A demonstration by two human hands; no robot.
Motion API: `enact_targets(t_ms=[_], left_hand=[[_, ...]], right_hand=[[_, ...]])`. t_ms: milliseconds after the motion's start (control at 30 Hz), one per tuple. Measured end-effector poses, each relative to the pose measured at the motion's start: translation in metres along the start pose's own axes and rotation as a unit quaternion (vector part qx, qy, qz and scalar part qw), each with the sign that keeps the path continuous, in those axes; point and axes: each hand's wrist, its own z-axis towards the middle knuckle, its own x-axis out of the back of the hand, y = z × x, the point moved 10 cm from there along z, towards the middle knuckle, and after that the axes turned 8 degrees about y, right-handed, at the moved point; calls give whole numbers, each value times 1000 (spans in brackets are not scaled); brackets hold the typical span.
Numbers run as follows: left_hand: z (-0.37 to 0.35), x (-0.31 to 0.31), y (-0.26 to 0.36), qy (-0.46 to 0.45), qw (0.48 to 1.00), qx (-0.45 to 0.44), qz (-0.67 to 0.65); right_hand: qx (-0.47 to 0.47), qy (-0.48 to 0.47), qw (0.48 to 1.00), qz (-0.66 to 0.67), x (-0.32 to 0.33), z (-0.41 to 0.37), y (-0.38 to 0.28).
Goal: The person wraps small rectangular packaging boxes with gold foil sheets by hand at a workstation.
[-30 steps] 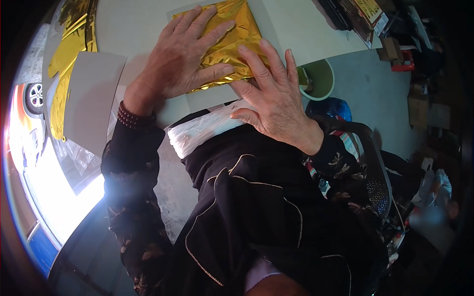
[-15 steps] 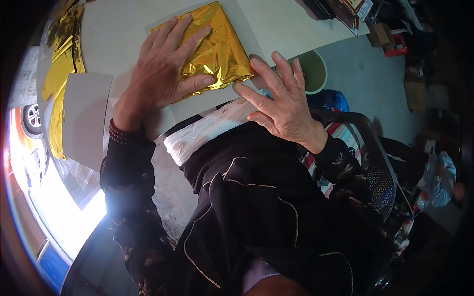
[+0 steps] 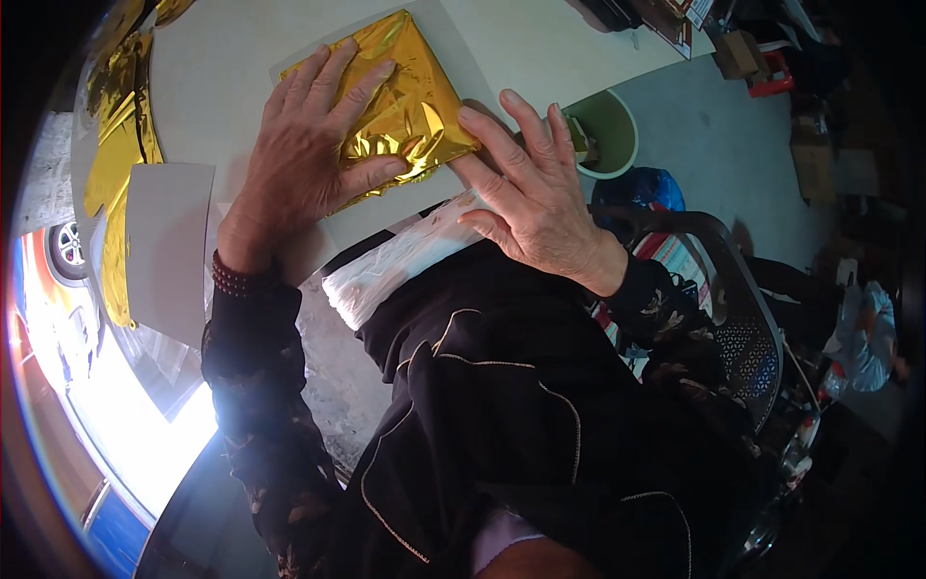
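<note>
A flat square wrapped in shiny gold foil (image 3: 415,92) lies on the pale table, creased along its near edge. My left hand (image 3: 307,140) rests on its left part, fingers spread and thumb along the near edge. At its right near corner is my right hand (image 3: 535,193), with fingertips touching the edge and fingers apart. What lies under the foil is hidden. A white crinkled plastic sheet (image 3: 395,265) covers my lap below the table edge.
Gold foil sheets (image 3: 121,174) and a grey board (image 3: 169,241) lie on the left side of the table (image 3: 217,58). A green bin (image 3: 617,135) stands on the floor at right, near a dark chair (image 3: 714,232). Boxes (image 3: 741,60) are at the far right.
The view has shifted slightly. My right fingers have moved a little along the packet's near right corner; my left hand stays flat on the foil.
</note>
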Motion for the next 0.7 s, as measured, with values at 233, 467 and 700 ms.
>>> enact_targets(t_ms=[233, 467, 700], left_hand=[[2, 5, 3, 29, 1000, -10, 8], [2, 6, 3, 31, 1000, -3, -1], [3, 7, 4, 37, 999, 4, -3]], right_hand=[[-32, 29, 998, 42, 8, -3, 9], [-41, 36, 998, 38, 16, -1, 12], [-38, 72, 996, 39, 26, 1, 17]])
